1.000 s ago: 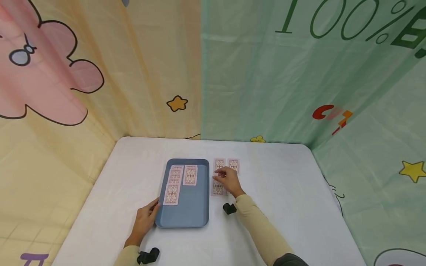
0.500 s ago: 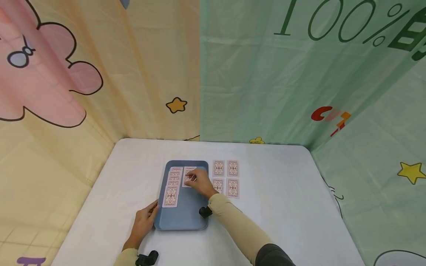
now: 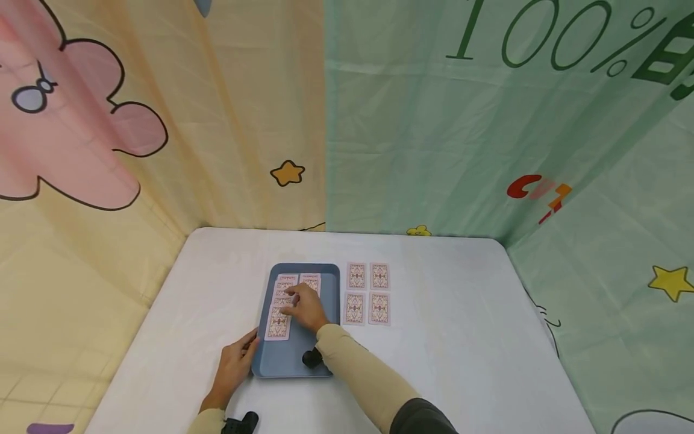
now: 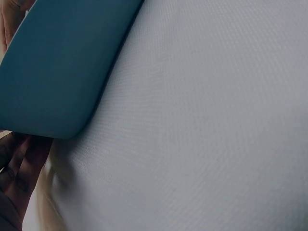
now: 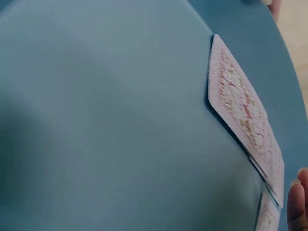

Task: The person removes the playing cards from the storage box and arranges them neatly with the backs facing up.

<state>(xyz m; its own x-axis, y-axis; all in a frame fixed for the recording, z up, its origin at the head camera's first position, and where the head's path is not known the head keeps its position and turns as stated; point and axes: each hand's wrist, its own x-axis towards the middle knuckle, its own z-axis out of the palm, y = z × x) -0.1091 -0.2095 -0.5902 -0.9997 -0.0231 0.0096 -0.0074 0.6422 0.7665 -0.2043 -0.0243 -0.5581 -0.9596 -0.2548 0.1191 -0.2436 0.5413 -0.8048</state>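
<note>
My left hand [image 3: 230,371] rests against the left side of a blue-grey tray [image 3: 271,364], fingers fairly straight at its rim. The left wrist view has these fingers [image 4: 26,168] beside the tray's corner, their tips hidden. Over the tray, my right hand [image 3: 306,307] hovers with nothing between its parted thumb and forefinger. Below it lies a column of overlapping face-down playing cards [image 3: 279,328], partly hidden by the hand. Another face-down card [image 3: 313,281] lies to their right. In the right wrist view, the right fingertips [image 5: 296,199] are near the cards [image 5: 240,103], apart from them.
Several more face-down cards [image 3: 355,308] lie in two rows on the white table [image 3: 444,337], right of the tray. Printed curtains [image 3: 412,132] stand behind the table and at both sides. A small black camera [image 3: 311,358] on the right wrist overlaps the tray in view.
My right hand has moved left from above the table cards, across the upper right tray card, to the overlapping column. My left hand stays at the tray, and the cards keep their places.
</note>
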